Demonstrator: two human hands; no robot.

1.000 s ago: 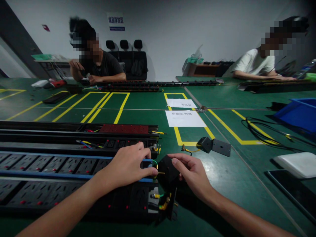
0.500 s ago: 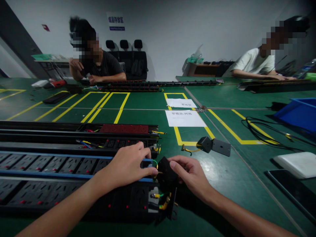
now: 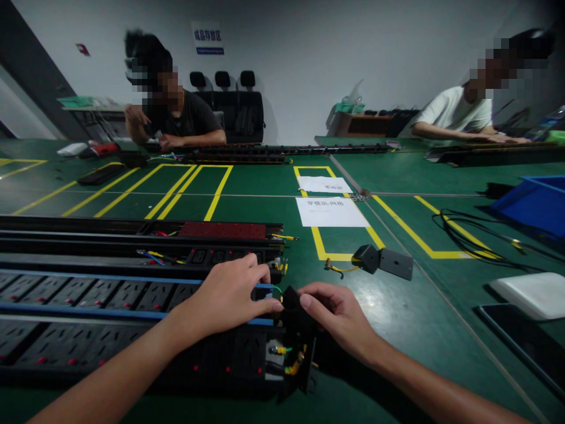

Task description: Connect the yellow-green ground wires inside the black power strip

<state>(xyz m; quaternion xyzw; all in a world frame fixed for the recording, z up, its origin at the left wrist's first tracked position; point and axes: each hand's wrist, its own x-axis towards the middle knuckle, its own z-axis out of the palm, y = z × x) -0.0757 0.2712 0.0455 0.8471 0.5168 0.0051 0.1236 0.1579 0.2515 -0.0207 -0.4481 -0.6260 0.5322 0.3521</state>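
My left hand (image 3: 232, 291) lies over the right end of a blue-edged power strip (image 3: 110, 293), fingers on its far side and thumb at the near side. In my right hand (image 3: 338, 312) is a black end cap (image 3: 295, 313), pinched between thumb and fingers right at that strip's end. A green wire shows between strip and cap. Whether the cap touches the strip I cannot tell. Nearer to me lies a black power strip (image 3: 212, 359), with yellow-sleeved wires and an upright end plate (image 3: 311, 365) at its right end.
Beyond are more strips, one with a dark red section (image 3: 220, 230). A loose end cap (image 3: 367, 258) with a flat plate (image 3: 396, 264) lies right of them. Paper labels (image 3: 333, 212), a black cable (image 3: 459, 232), a blue bin (image 3: 532, 203) and a phone (image 3: 525, 341) are around. Two people sit opposite.
My right hand has brought the end cap slightly left, closer to the blue-edged strip's end. My left hand has stayed in place.
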